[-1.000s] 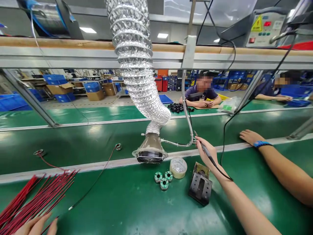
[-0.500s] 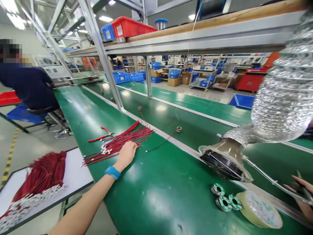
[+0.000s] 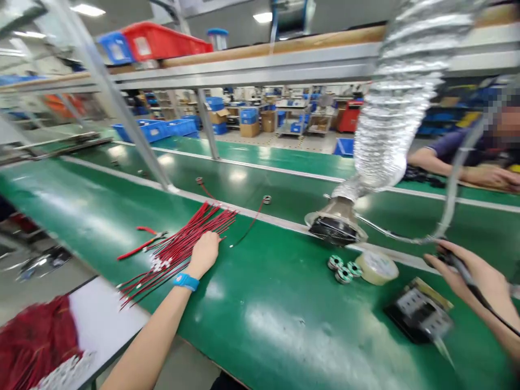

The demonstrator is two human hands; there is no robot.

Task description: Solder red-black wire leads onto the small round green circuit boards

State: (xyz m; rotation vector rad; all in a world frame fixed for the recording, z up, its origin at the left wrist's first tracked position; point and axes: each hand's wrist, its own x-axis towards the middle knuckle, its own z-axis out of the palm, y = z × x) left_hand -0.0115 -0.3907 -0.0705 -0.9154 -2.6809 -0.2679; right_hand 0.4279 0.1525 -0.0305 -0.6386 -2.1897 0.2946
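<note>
My left hand (image 3: 205, 253), with a blue wristband, rests curled on the near edge of a spread of red wires (image 3: 190, 233) with white connectors; its fingertips pinch a wire end. Out at the right, my right hand (image 3: 471, 271) is closed around a dark pen-like tool (image 3: 463, 271) with a black cable, above the bench. Red-handled cutters (image 3: 140, 246) lie left of the wires. Small round green-topped coils (image 3: 344, 274) stand beside a roll of tape (image 3: 378, 267). One coil (image 3: 267, 200) with a red wire sits past the metal strip.
A fume duct (image 3: 337, 222) hangs over the green bench (image 3: 260, 303). A blurred dark fixture (image 3: 420, 311) stands front right. A red wire bundle (image 3: 36, 341) lies on a side table at lower left. Across the bench, a person's arms (image 3: 463, 168) rest at the right.
The view has swung to the right. More of my right hand and its tool show, and the dark fixture and the person across have come into view. My left hand stays at the wires.
</note>
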